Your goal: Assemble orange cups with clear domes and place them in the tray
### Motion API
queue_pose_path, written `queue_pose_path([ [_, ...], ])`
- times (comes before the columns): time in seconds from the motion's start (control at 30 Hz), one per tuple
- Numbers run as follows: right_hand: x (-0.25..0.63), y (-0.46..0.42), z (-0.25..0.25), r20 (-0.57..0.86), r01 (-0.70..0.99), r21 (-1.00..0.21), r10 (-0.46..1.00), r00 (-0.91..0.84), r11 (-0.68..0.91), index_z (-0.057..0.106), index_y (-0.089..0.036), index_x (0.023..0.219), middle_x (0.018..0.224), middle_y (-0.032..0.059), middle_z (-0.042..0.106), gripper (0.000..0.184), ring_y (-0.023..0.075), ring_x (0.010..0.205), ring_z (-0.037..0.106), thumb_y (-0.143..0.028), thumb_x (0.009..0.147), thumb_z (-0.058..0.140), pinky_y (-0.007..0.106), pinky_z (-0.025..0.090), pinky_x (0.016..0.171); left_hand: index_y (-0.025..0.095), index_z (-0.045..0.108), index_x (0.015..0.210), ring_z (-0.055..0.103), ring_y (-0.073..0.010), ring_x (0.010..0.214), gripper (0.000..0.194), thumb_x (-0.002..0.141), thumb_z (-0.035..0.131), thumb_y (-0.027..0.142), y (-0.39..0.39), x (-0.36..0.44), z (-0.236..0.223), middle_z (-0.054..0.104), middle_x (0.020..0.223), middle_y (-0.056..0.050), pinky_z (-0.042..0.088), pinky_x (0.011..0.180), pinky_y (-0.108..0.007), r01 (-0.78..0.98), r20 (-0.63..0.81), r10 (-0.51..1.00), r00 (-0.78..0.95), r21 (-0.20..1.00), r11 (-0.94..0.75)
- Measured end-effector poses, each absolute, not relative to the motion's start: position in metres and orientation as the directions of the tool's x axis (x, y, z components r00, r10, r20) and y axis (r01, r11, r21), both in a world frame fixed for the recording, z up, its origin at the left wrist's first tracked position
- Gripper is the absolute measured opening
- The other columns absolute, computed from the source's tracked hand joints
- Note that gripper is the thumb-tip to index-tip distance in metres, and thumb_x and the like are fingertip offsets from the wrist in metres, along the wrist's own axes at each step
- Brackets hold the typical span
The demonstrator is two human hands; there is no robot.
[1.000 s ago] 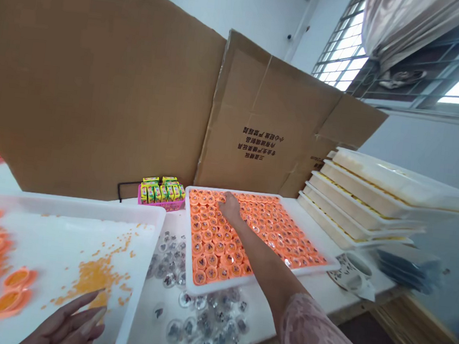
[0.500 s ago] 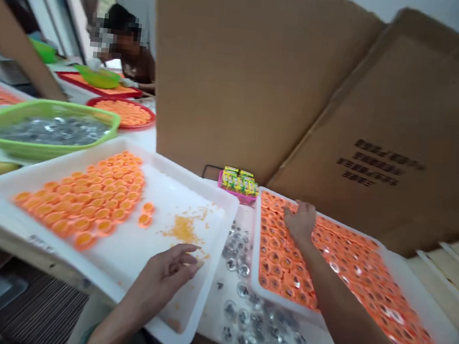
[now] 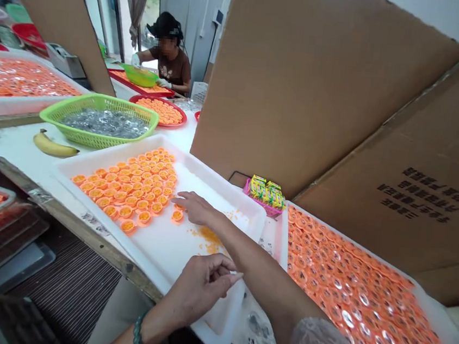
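A white tray holds many small orange cups with yellow-orange filling, crowded on its left side. My right hand reaches across the tray with fingers stretched toward a couple of cups standing apart from the crowd. Its fingertips are at the upper one, and the lower loose cup sits just below them. Over the tray's near right part is my left hand, fingers curled and thumb against them. Whatever is between those fingertips, if anything, is too small to make out. Orange crumbs lie scattered on the tray floor.
On the right, a tray of orange pieces with clear, dark-printed tops stands before a cardboard sheet. A pink basket of yellow-green packets, a green basket of clear pieces and a banana surround the tray. A co-worker sits behind.
My right hand has moved left, from the printed-top pieces to the loose cups in the white tray. The left hand's fingers have drawn closer together. The view has turned left.
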State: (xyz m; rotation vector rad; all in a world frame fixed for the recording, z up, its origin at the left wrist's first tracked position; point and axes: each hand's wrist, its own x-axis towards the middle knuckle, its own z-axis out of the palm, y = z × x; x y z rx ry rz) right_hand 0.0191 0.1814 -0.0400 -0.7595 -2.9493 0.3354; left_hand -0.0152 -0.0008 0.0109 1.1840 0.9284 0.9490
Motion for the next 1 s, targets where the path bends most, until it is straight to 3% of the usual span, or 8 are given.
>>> queue_pose_path([
  [0.17,0.031,0.188,-0.041,-0.064,0.626,-0.200,0.627,-0.776,0.754,0.055,-0.020,0.118,0.104,0.0059,0.060,0.036,0.0183,0.097,0.053,-0.018,0.082,0.052,0.027,0.039,0.081,0.016,0.065,0.083,0.055,-0.0157,0.060,0.024,0.078,0.056,0.037,0.001,-0.015,0.008,0.059,0.065,-0.003,0.041,0.056,-0.026,-0.094,-0.076,0.950,0.303,0.989,0.110],
  [0.33,0.059,0.173,-0.020,-0.049,0.673,-0.178,0.677,-0.735,0.718,0.066,-0.016,0.090,0.084,0.0048,0.059,0.016,0.0184,0.084,0.054,-0.026,0.079,0.058,0.026,0.038,0.072,0.017,0.064,0.082,0.057,-0.0172,0.064,0.020,0.078,0.055,0.035,0.003,-0.017,0.000,0.061,0.070,-0.003,0.044,0.060,-0.028,-0.055,-0.096,0.972,0.214,0.992,0.110],
  [0.43,0.082,0.155,-0.002,0.008,0.659,-0.193,0.673,-0.740,0.727,0.065,-0.017,0.092,0.088,0.0049,0.059,0.017,0.0180,0.087,0.053,-0.025,0.080,0.058,0.026,0.038,0.074,0.019,0.060,0.093,0.057,-0.0177,0.068,0.022,0.079,0.054,0.034,0.006,-0.020,-0.006,0.060,0.073,-0.002,0.043,0.063,-0.029,-0.016,-0.091,0.994,-0.056,0.996,0.091],
  [0.57,0.116,0.120,0.024,0.151,0.568,-0.288,0.622,-0.768,0.771,0.064,-0.018,0.101,0.093,0.0054,0.058,0.024,0.0175,0.087,0.052,-0.020,0.077,0.060,0.027,0.039,0.077,0.022,0.054,0.112,0.056,-0.0194,0.091,0.037,0.077,0.057,0.034,0.010,-0.024,-0.007,0.058,0.108,-0.007,0.044,0.073,-0.029,-0.142,-0.116,0.924,-0.365,0.988,0.068],
  [0.63,0.128,0.102,0.036,0.186,0.522,-0.332,0.597,-0.781,0.786,0.064,-0.019,0.103,0.093,0.0053,0.058,0.027,0.0171,0.086,0.052,-0.018,0.076,0.061,0.028,0.040,0.076,0.020,0.055,0.114,0.055,-0.0209,0.098,0.041,0.076,0.058,0.037,0.012,-0.024,-0.004,0.057,0.115,-0.009,0.044,0.077,-0.031,-0.258,-0.183,0.937,-0.298,0.960,0.106],
  [0.73,0.138,0.079,0.048,0.163,0.475,-0.375,0.561,-0.811,0.796,0.066,-0.019,0.100,0.089,0.0039,0.057,0.025,0.0160,0.083,0.052,-0.016,0.076,0.060,0.027,0.040,0.075,0.013,0.062,0.105,0.060,-0.0212,0.089,0.041,0.075,0.061,0.040,0.013,-0.022,0.002,0.064,0.102,-0.011,0.046,0.078,-0.033,-0.376,-0.263,0.965,-0.003,0.895,0.242],
  [0.83,0.142,0.066,0.051,0.146,0.455,-0.434,0.559,-0.816,0.778,0.066,-0.021,0.100,0.086,0.0021,0.057,0.024,0.0144,0.079,0.052,-0.018,0.077,0.061,0.026,0.040,0.072,0.011,0.066,0.096,0.063,-0.0190,0.080,0.035,0.073,0.066,0.037,0.013,-0.022,0.007,0.069,0.090,-0.010,0.048,0.076,-0.030,-0.395,-0.287,0.943,0.171,0.857,0.332],
  [1.0,0.148,0.056,0.048,0.119,0.463,-0.597,0.644,-0.756,0.655,0.066,-0.021,0.103,0.086,0.0005,0.060,0.024,0.0118,0.077,0.055,-0.021,0.079,0.063,0.023,0.041,0.070,0.011,0.065,0.101,0.065,-0.0169,0.075,0.034,0.073,0.068,0.030,0.012,-0.024,0.012,0.070,0.088,-0.010,0.052,0.070,-0.026,-0.342,-0.314,0.896,0.314,0.843,0.415],
])
